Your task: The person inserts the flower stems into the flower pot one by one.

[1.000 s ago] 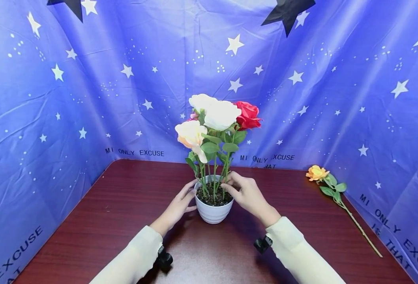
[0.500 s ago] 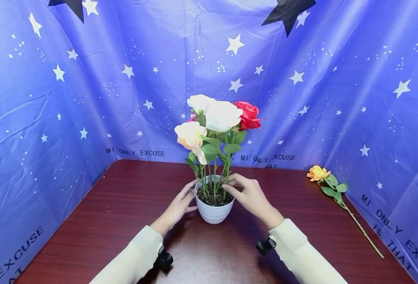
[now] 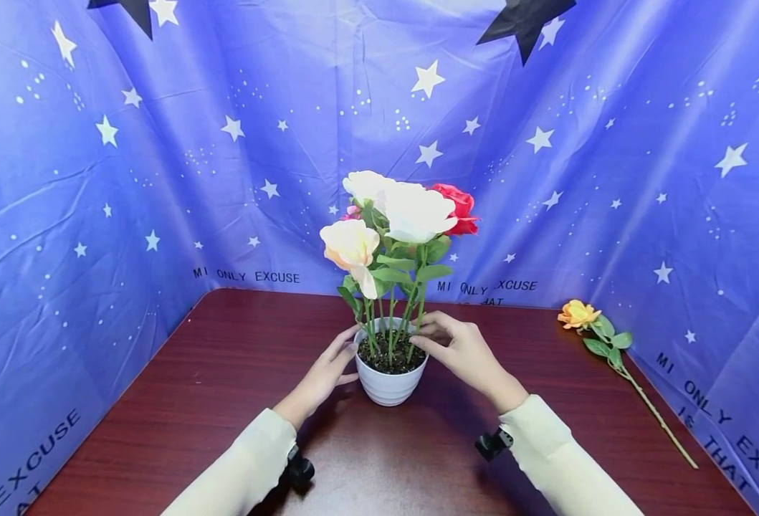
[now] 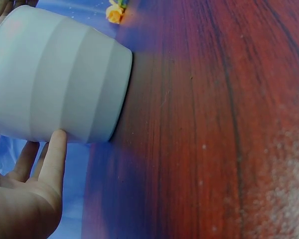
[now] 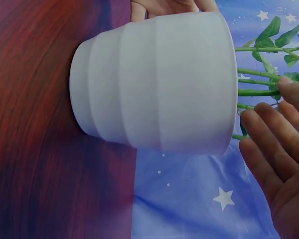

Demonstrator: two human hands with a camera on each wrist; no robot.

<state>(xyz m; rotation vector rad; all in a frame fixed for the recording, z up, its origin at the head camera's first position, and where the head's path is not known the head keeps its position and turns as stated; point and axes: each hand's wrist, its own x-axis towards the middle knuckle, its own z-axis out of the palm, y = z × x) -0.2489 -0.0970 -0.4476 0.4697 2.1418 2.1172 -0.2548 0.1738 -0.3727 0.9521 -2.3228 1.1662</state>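
Observation:
A white ribbed flowerpot (image 3: 388,387) filled with dark soil (image 3: 379,358) stands upright on the table. Several roses rise from it: a large white rose (image 3: 420,213) in front, a red rose (image 3: 461,209) behind it, a cream rose (image 3: 350,245) at left and another white one at the back. My left hand (image 3: 324,369) rests against the pot's left side, fingers extended along the wall. Above the right rim, my right hand (image 3: 464,352) pinches the front white rose's green stem (image 3: 421,304) between thumb and fingers. In the right wrist view, the thumb overlaps the stems (image 5: 259,92).
A yellow-orange rose (image 3: 578,314) with a long stem lies at the right side of the dark red wooden table (image 3: 237,358). Blue star-printed cloth (image 3: 302,143) hangs around the back and sides.
My right hand has shifted slightly to the right, and the front white rose has leaned right with it, covering more of the red rose. The left hand and pot have stayed nearly still.

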